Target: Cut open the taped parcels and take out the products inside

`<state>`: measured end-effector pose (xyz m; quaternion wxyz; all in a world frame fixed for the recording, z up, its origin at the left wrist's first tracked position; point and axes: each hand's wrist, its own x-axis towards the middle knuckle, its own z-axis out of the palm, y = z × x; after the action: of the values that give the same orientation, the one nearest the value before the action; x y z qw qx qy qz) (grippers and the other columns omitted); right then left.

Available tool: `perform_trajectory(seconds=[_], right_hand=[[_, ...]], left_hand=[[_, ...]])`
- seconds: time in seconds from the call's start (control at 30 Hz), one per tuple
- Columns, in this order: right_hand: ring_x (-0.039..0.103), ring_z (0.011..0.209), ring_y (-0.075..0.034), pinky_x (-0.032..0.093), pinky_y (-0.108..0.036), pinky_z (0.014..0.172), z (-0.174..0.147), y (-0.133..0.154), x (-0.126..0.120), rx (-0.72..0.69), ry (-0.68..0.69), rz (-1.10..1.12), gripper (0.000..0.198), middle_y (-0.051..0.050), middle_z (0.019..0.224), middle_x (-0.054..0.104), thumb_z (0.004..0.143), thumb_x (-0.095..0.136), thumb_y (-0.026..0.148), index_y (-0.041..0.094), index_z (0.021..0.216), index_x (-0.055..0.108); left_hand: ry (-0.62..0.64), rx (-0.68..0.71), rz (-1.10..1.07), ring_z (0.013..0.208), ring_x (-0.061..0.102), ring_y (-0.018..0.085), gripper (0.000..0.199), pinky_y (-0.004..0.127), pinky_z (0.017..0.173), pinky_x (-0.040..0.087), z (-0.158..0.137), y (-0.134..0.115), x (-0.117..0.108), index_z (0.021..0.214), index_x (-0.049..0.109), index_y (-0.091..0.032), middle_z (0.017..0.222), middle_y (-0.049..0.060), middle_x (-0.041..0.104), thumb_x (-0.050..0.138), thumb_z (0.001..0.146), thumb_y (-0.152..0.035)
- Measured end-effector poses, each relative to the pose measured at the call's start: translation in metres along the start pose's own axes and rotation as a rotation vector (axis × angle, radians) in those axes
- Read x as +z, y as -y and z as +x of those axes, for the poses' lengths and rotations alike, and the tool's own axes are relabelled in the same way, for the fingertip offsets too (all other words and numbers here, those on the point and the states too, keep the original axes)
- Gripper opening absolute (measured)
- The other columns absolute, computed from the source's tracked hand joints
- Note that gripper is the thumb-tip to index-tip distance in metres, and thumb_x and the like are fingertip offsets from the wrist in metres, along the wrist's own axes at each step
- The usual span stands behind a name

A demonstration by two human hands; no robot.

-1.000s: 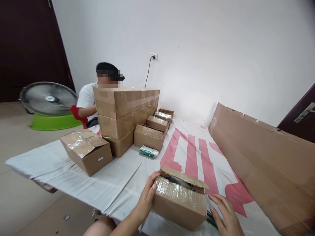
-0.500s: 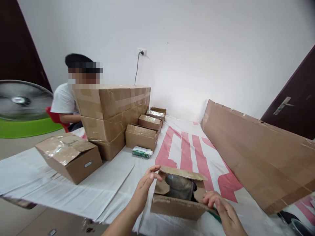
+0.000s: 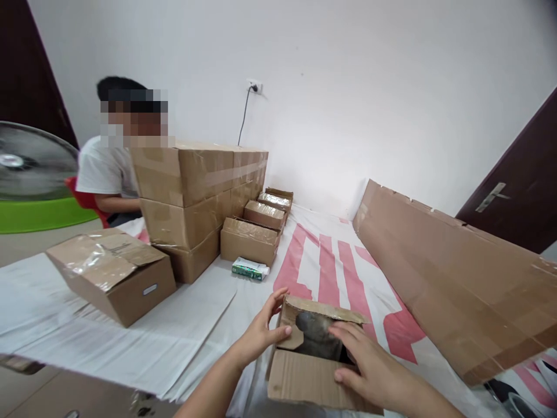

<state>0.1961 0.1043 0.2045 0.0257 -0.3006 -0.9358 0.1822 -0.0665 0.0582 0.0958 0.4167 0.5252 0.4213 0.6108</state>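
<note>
While the brown cardboard box sits with its flaps parted at the bottom centre of the frame, the left hand would serve best as a brace: its thumb and fingers are spread at the box's left edge, and light pressure there should stop it sliding on the white cloth with red print. The right hand hangs over the opening, thumb apart from its fingers; whether they touch the dark grey, smooth-looking object inside, I cannot tell. Moving gently, clear of the front flap, would probably avoid creasing cardboard.
</note>
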Motion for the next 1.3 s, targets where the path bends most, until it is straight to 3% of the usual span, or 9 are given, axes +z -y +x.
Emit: perform_trajectory(seconds=[0.13, 0.27, 0.43, 0.57, 0.7, 0.9, 1.03, 1.17, 1.3], right_hand=[[0.033, 0.136, -0.036, 0.030, -0.054, 0.109, 0.023, 0.009, -0.014, 0.029, 0.078, -0.199, 0.083, -0.019, 0.147, 0.040, 0.071, 0.072, 0.050, 0.014, 0.140, 0.042], [0.053, 0.119, -0.028, 0.039, -0.045, 0.102, 0.037, 0.007, -0.011, -0.012, -0.002, -0.289, 0.047, -0.012, 0.128, 0.060, 0.088, 0.058, 0.039, 0.018, 0.130, 0.054], [0.057, 0.111, -0.031, 0.043, -0.043, 0.094, 0.053, 0.002, 0.008, 0.113, 0.016, -0.397, 0.045, -0.015, 0.116, 0.066, 0.077, 0.069, 0.029, 0.012, 0.117, 0.060], [0.059, 0.105, -0.032, 0.044, -0.041, 0.088, 0.061, -0.006, 0.016, 0.118, 0.038, -0.369, 0.044, -0.015, 0.108, 0.067, 0.068, 0.073, 0.030, 0.012, 0.107, 0.065], [0.064, 0.086, -0.028, 0.045, -0.033, 0.072, 0.063, -0.015, 0.020, 0.090, 0.101, -0.278, 0.025, -0.011, 0.091, 0.069, 0.062, 0.076, 0.035, 0.017, 0.079, 0.072], [0.061, 0.079, -0.016, 0.044, -0.024, 0.071, 0.061, -0.018, 0.001, 0.013, -0.045, -0.106, 0.011, -0.002, 0.084, 0.065, 0.079, 0.062, 0.026, 0.020, 0.071, 0.067], [0.059, 0.085, -0.017, 0.045, -0.026, 0.077, 0.051, -0.023, -0.038, -0.058, -0.425, 0.108, 0.023, -0.004, 0.088, 0.064, 0.090, 0.051, 0.036, 0.020, 0.081, 0.064], [0.059, 0.087, -0.020, 0.047, -0.028, 0.077, 0.029, -0.038, -0.067, -0.020, -0.857, 0.192, 0.029, -0.005, 0.095, 0.066, 0.088, 0.053, 0.047, 0.021, 0.094, 0.064], [0.061, 0.088, -0.021, 0.049, -0.028, 0.077, 0.006, -0.061, -0.061, 0.074, -0.986, 0.227, 0.030, -0.005, 0.097, 0.067, 0.085, 0.058, 0.047, 0.022, 0.099, 0.065]], left_hand=[[-0.011, 0.086, -0.046, 0.130, 0.045, 0.031, 0.044, 0.048, 0.107, 0.033, -0.001, 0.002, 0.000, 0.101, 0.049, -0.024, 0.143, 0.013, 0.045, 0.075, 0.071, -0.043], [0.015, 0.071, 0.115, 0.139, 0.032, 0.034, 0.033, 0.048, 0.112, 0.026, -0.004, -0.002, 0.001, 0.096, 0.059, -0.022, 0.146, 0.012, 0.041, 0.070, 0.076, -0.045], [0.082, 0.009, 0.192, 0.145, 0.014, 0.035, 0.079, 0.053, 0.114, 0.021, -0.008, -0.005, -0.005, 0.141, 0.039, -0.030, 0.157, 0.011, 0.022, 0.067, 0.073, -0.058], [0.335, 0.017, 0.183, 0.146, -0.001, 0.038, 0.118, 0.058, 0.114, 0.008, -0.007, -0.002, -0.024, 0.149, 0.022, -0.028, 0.161, 0.011, 0.003, 0.069, 0.051, -0.075], [0.477, 0.011, 0.323, 0.145, -0.005, 0.040, 0.150, 0.059, 0.114, 0.003, -0.005, 0.010, -0.031, 0.151, 0.000, -0.028, 0.160, 0.014, -0.007, 0.087, 0.033, -0.061], [0.223, 0.072, 0.313, 0.143, 0.023, 0.034, 0.128, 0.049, 0.116, 0.017, -0.004, 0.009, -0.013, 0.151, 0.004, -0.027, 0.158, 0.015, 0.017, 0.087, 0.054, -0.041], [0.062, -0.010, 0.247, 0.138, 0.030, 0.034, 0.139, 0.050, 0.114, 0.021, -0.003, -0.001, -0.017, 0.150, -0.005, -0.027, 0.156, 0.015, 0.020, 0.088, 0.048, -0.031], [-0.211, -0.032, 0.172, 0.128, 0.044, 0.034, 0.122, 0.050, 0.109, 0.029, 0.001, -0.003, -0.027, 0.149, 0.006, -0.026, 0.150, 0.016, 0.034, 0.083, 0.056, -0.037], [-0.319, -0.046, 0.104, 0.122, 0.049, 0.034, 0.105, 0.046, 0.100, 0.039, 0.004, -0.003, -0.032, 0.144, 0.026, -0.025, 0.146, 0.014, 0.042, 0.080, 0.058, -0.050]])
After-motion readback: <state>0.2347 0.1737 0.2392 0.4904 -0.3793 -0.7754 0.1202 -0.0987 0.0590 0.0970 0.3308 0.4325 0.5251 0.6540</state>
